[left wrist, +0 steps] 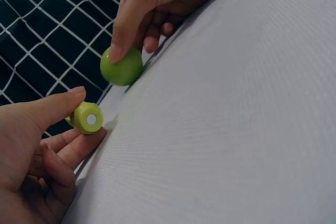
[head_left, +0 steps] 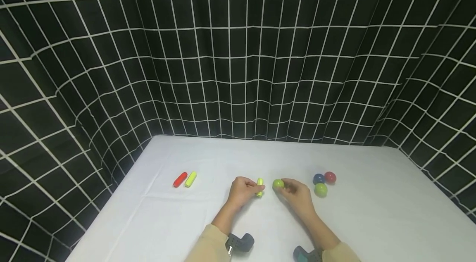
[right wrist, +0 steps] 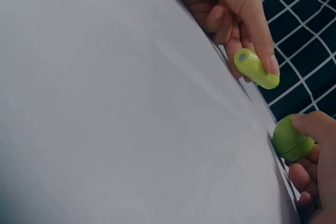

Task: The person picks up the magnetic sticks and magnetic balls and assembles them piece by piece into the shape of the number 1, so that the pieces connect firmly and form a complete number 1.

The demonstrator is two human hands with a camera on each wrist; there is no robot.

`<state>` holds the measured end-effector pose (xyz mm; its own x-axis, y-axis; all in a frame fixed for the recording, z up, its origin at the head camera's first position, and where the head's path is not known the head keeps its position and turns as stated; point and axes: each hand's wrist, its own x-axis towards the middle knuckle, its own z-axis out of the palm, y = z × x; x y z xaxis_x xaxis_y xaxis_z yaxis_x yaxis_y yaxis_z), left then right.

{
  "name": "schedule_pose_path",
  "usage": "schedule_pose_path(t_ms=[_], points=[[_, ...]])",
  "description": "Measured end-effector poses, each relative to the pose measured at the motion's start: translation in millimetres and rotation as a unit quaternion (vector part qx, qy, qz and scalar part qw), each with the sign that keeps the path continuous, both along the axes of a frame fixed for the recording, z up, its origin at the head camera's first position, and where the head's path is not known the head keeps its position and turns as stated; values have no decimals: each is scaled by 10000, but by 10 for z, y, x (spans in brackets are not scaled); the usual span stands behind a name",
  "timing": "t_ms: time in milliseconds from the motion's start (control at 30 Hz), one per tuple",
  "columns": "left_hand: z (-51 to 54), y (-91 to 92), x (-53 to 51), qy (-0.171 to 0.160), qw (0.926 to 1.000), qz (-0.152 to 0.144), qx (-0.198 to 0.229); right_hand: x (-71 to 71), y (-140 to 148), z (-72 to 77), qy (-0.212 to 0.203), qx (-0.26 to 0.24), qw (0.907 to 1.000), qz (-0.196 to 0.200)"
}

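In the head view the left hand [head_left: 242, 191] pinches a yellow-green stick [head_left: 260, 181] between thumb and fingers. To its right, the right hand [head_left: 298, 198] holds a green ball [head_left: 277, 184] by its side; a small gap separates the two objects. The left wrist view shows the flat end of the stick [left wrist: 88, 118], with a pale round spot, and the ball [left wrist: 121, 67] under the right thumb. From the right wrist view, the ball [right wrist: 292, 138] has a seam around it, and the stick [right wrist: 256, 68] lies tilted in the left fingers.
A red stick [head_left: 180, 179] and another yellow-green stick [head_left: 191, 179] lie side by side on the left of the white table [head_left: 163, 220]. At the right, a blue ball [head_left: 318, 178], a red ball [head_left: 330, 177] and a second green ball [head_left: 321, 190] are grouped. A gridded black curtain [head_left: 238, 67] surrounds the back.
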<state>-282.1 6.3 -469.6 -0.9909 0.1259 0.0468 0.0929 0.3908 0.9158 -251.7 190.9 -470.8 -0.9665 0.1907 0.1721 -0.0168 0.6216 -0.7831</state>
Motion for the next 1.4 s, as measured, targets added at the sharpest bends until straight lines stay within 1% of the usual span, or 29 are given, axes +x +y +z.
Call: schedule_pose_path(t_ms=[133, 267, 467, 633, 933, 1400], points=[[-24, 28, -2, -43, 10000, -68, 36, -80, -4, -8, 1, 21, 9999, 111], [-22, 42, -2, -74, 9999, -52, 86, -177, -9, -5, 3, -10, 9996, 281], [6, 40, -8, -77, 10000, 11, 54, -307, -42, 7, 145, -284, 9984, 476], [-1, 37, -6, -126, 9999, -10, 67, -389, -78, -11, 133, -492, 9967, 628], [8, 44, 3, -124, 9999, -2, 59, -465, -107, -20, 43, -697, 9922, 1035], [-13, 2, -13, -184, 9998, 14, -12, -489, -154, -10, -71, -930, 9849, 1462]])
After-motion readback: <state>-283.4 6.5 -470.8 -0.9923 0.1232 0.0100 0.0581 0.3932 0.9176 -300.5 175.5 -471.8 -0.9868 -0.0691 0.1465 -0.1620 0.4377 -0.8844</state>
